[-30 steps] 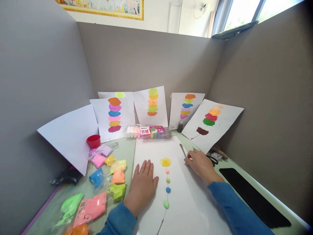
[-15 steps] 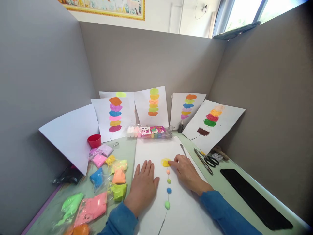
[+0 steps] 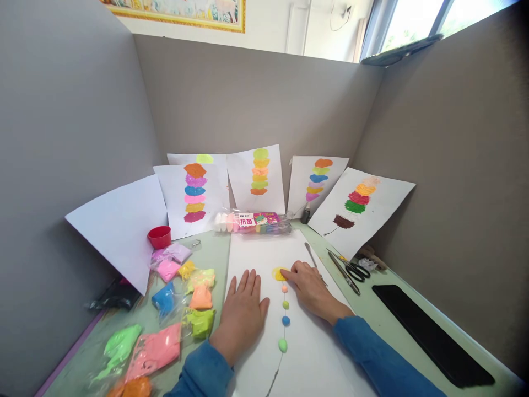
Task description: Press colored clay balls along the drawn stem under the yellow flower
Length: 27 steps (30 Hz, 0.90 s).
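My left hand (image 3: 241, 317) lies flat with fingers spread on a white sheet of paper (image 3: 252, 248). Holding nothing that I can see, my right hand (image 3: 311, 289) presses its outstretched index fingertip on a flattened yellow clay patch (image 3: 277, 274); its other fingers are curled, partly hidden. Below the patch, along a thin drawn line, sit small clay balls: a peach ball (image 3: 284, 289), a yellow-green ball (image 3: 285, 305), a blue ball (image 3: 286, 321) and a light green ball (image 3: 282, 345). A metal modelling tool (image 3: 309, 253) lies just beyond my right hand.
Bagged coloured clay (image 3: 155, 350) and a red cup (image 3: 159, 237) are on the left. Scissors (image 3: 356, 270), a pen-like tool (image 3: 344, 273) and a black tray (image 3: 430, 333) lie right. A clay package (image 3: 264, 221) stands behind the paper, before propped pictures (image 3: 260, 190) and grey panels (image 3: 256, 94).
My right fingertip has shifted slightly over the yellow patch, and the right forearm has moved a little. My left hand stays in place.
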{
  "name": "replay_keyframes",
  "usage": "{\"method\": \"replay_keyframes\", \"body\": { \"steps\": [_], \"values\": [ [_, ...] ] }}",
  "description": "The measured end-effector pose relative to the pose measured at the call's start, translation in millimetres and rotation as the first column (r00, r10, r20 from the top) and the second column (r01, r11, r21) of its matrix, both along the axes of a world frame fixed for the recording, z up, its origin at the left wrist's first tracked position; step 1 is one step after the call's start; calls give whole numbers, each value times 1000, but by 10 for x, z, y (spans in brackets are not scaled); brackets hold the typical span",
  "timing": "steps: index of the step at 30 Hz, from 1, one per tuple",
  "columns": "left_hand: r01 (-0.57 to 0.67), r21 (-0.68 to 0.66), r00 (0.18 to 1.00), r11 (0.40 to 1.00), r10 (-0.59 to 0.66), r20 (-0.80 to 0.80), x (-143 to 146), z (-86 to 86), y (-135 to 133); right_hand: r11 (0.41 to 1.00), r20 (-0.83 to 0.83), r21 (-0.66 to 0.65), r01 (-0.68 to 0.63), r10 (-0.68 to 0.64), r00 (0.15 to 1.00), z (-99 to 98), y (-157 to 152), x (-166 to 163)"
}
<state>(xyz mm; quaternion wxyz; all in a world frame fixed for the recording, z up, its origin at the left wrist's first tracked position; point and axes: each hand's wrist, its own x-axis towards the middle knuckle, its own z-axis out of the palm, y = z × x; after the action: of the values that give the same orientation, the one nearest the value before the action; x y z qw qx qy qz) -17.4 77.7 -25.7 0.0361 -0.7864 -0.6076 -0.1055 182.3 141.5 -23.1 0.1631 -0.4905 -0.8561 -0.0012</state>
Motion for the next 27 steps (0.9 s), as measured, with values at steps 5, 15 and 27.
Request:
{"method": "replay_keyframes", "body": {
  "steps": [5, 15, 27],
  "values": [
    [-6, -49, 1000, 999, 6, 2, 9, 52, -14, 1000, 23, 18, -15, 15, 1000, -2, 16, -25],
    [3, 2, 1000, 1000, -3, -4, -1, 7, -5, 995, -38, 99, -3, 7, 999, 45, 39, 61],
    [-1, -26, 1000, 1000, 1, 5, 3, 38, -14, 977, 188, 203, -65, 27, 982, 178, -101, -91]
  ]
}}
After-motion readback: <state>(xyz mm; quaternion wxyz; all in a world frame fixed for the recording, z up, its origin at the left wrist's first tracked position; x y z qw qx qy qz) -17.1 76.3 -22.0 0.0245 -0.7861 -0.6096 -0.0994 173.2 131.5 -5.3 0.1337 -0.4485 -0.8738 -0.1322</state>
